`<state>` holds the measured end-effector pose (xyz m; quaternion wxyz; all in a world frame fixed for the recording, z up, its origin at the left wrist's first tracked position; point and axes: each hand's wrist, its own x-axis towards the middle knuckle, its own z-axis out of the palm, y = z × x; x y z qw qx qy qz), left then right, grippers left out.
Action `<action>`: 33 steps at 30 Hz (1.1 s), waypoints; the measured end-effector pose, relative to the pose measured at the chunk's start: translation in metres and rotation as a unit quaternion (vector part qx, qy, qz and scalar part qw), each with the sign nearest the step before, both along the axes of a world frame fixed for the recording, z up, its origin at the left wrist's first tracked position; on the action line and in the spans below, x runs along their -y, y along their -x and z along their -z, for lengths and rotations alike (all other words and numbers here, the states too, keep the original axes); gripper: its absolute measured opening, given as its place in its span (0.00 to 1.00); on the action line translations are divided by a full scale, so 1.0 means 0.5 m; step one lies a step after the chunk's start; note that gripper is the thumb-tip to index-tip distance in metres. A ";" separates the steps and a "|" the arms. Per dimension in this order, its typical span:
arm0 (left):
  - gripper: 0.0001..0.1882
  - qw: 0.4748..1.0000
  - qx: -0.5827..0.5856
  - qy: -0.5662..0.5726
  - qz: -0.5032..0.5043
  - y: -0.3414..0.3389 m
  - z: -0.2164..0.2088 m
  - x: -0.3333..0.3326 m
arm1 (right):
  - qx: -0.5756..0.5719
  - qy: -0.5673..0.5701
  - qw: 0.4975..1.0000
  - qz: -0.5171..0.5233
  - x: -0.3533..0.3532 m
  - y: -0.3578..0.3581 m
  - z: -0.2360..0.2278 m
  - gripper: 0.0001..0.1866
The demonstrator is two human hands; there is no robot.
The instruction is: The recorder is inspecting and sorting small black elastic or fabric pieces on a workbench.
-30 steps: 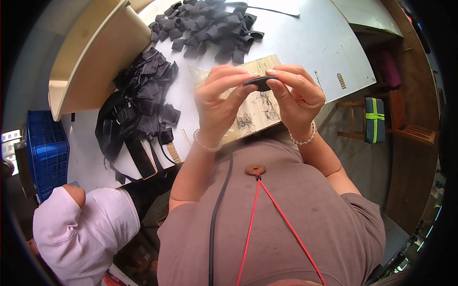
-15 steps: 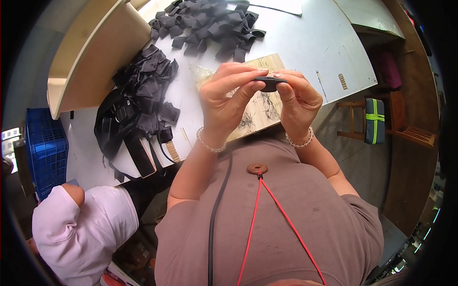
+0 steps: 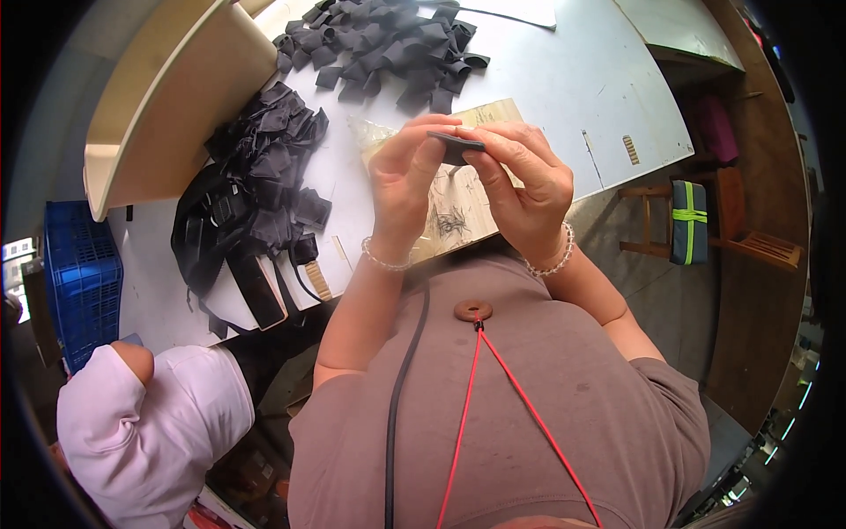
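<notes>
Between both hands is a small black fabric piece (image 3: 458, 148), pinched at its two ends above the table. My left hand (image 3: 404, 172) grips its left end with thumb and fingers, and my right hand (image 3: 522, 176) grips the right end the same way. Beneath them lies a pale wooden board (image 3: 476, 216) strewn with dark thread bits. Left of my hands a heap of black fabric pieces (image 3: 273, 167) is piled on the table, with black straps running off it. Farther back spreads another pile of black fabric pieces (image 3: 388, 44).
A curved beige panel (image 3: 167, 106) stands at the table's left, with a blue crate (image 3: 84, 273) beside it. A co-worker's pale pink sleeve (image 3: 167, 423) is at lower left. Right of the white table (image 3: 617, 123) stands a wooden stool with a dark, green-strapped bundle (image 3: 690, 220).
Both hands have shifted left with the fabric piece. My right hand has come closer to the left one, and the piece now tilts down to the right.
</notes>
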<state>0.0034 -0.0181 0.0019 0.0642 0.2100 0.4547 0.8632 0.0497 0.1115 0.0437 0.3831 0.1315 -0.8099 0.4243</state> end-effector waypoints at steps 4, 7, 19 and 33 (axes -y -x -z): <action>0.15 0.992 -0.081 0.069 -0.072 -0.001 -0.039 -0.008 | -0.029 -0.048 0.998 -0.005 -0.005 0.004 -0.004 0.09; 0.12 0.991 -0.095 0.090 -0.004 0.009 -0.036 0.004 | -0.045 -0.069 0.997 -0.010 -0.023 0.005 0.024 0.09; 0.08 0.983 -0.120 0.133 -0.050 0.015 -0.026 0.014 | 0.024 -0.020 0.999 -0.028 -0.044 -0.008 0.007 0.11; 0.07 0.995 -0.083 0.053 -0.014 0.008 0.004 0.002 | -0.039 0.017 0.999 -0.004 -0.012 0.007 -0.009 0.10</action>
